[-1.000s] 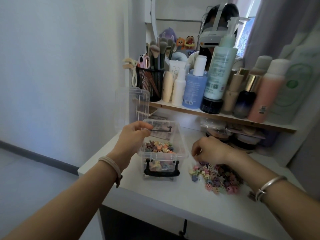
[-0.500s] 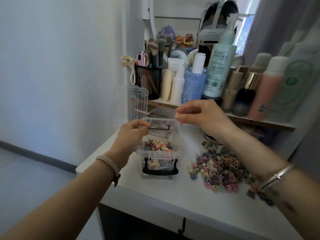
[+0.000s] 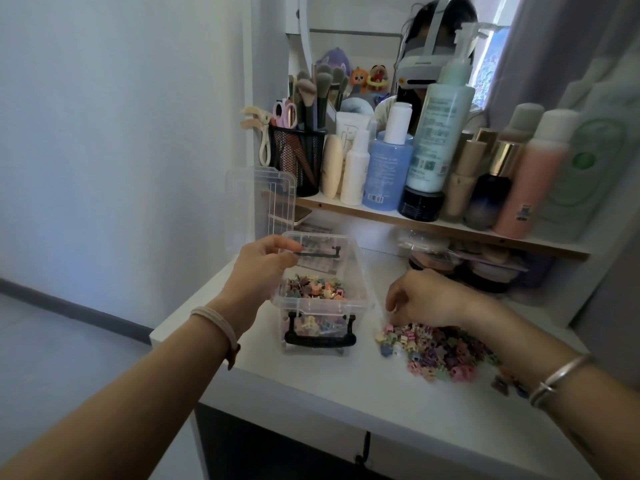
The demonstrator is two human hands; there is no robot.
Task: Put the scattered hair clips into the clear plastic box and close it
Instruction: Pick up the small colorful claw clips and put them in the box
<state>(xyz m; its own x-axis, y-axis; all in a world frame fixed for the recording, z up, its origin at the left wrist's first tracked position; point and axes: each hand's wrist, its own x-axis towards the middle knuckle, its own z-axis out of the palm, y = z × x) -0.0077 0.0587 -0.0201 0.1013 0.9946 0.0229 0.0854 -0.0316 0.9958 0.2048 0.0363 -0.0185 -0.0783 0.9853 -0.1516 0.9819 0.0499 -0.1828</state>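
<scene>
A clear plastic box [image 3: 360, 271] with black latches stands open on the white table [image 3: 346, 393], partly filled with small coloured hair clips [image 3: 317, 289]. Its clear lid [image 3: 273, 199] leans upright behind it at the left. My left hand [image 3: 263, 268] pinches the box's far-left rim near the rear black latch. A heap of scattered hair clips [image 3: 436, 348] lies to the right of the box. My right hand [image 3: 426, 297] rests on the heap's near-left part with fingers curled down into the clips; what the fingertips hold is hidden.
A wooden shelf [image 3: 381, 216] behind the box carries bottles, a black mesh cup of brushes [image 3: 298, 157] and a mirror. Compacts and pouches [image 3: 460, 265] sit under the shelf. The table's front edge runs close below the heap, with a few stray clips [image 3: 505, 384] at the right.
My right hand was raised over the box half a second ago and has come back down onto the heap of clips. My left hand stays on the box rim.
</scene>
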